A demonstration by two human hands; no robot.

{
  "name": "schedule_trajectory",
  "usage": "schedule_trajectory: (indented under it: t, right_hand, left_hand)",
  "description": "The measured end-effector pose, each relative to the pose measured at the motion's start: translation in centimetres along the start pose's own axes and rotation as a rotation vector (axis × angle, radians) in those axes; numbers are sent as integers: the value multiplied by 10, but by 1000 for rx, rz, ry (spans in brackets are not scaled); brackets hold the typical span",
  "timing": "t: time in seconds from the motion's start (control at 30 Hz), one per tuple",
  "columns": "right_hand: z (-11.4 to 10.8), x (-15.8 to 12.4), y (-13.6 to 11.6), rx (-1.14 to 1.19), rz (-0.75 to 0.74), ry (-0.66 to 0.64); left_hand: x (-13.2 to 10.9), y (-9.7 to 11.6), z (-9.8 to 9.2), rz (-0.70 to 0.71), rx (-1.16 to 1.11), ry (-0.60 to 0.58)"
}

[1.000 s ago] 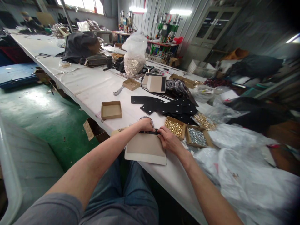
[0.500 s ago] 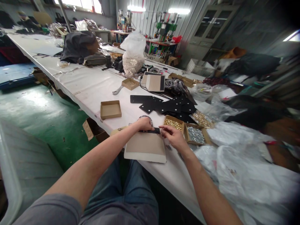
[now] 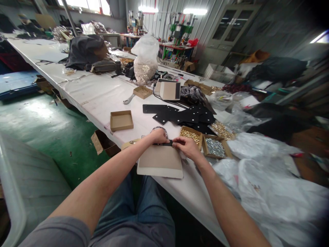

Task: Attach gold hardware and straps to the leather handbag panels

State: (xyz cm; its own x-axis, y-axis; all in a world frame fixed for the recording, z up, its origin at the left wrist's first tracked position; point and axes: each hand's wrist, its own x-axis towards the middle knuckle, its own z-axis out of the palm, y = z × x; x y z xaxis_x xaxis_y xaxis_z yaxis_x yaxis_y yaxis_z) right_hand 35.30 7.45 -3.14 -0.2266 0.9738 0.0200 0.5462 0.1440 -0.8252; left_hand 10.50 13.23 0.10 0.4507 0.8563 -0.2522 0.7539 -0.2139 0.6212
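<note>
A beige panel (image 3: 159, 160) with a paler lower border lies at the table's near edge, overhanging it slightly. Along its top runs a black strip (image 3: 167, 143), partly covered by my fingers. My left hand (image 3: 160, 136) is closed, with its fingertips gripping the strip near its middle. At the strip's right end, my right hand (image 3: 187, 146) has thumb and fingers pinched together; what sits between them is too small to make out. Just beyond my left hand, a round object (image 3: 159, 128) is half hidden. Right of my right hand stands a box of gold-coloured small fittings (image 3: 190, 136).
A box of silver fittings (image 3: 215, 146) adjoins the gold ones. Black pieces with metal studs (image 3: 183, 116) lie behind. Left are an open cardboard box (image 3: 121, 120) and a smaller box (image 3: 142, 92). Plastic bags (image 3: 257, 171) crowd the right side.
My right hand has moved slightly left, bringing its fingertips onto the right end of the black strip. My left hand has stayed nearly still on the strip.
</note>
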Motion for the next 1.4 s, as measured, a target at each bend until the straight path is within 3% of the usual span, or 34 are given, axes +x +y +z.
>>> schedule_trajectory:
  t: [0.2, 0.57, 0.87, 1.07, 1.27, 1.4]
  right_hand:
    - [2, -2, -11, -172, -140, 37]
    - [18, -13, 1, -315, -72, 247]
    - [27, -18, 3, -116, -155, 270]
    - [23, -23, 4, 38, -91, 181]
    - [24, -19, 6, 108, -73, 175]
    - [26, -24, 0, 98, -65, 184]
  left_hand:
    - [-1, 1, -1, 3, 13, -4]
    - [-2, 0, 0, 14, 14, -9]
    - [-2, -3, 12, 74, 5, 141]
    - [3, -7, 10, 153, -41, 54]
    - [22, -5, -8, 76, -70, -148]
    - [21, -2, -14, -4, -164, -249]
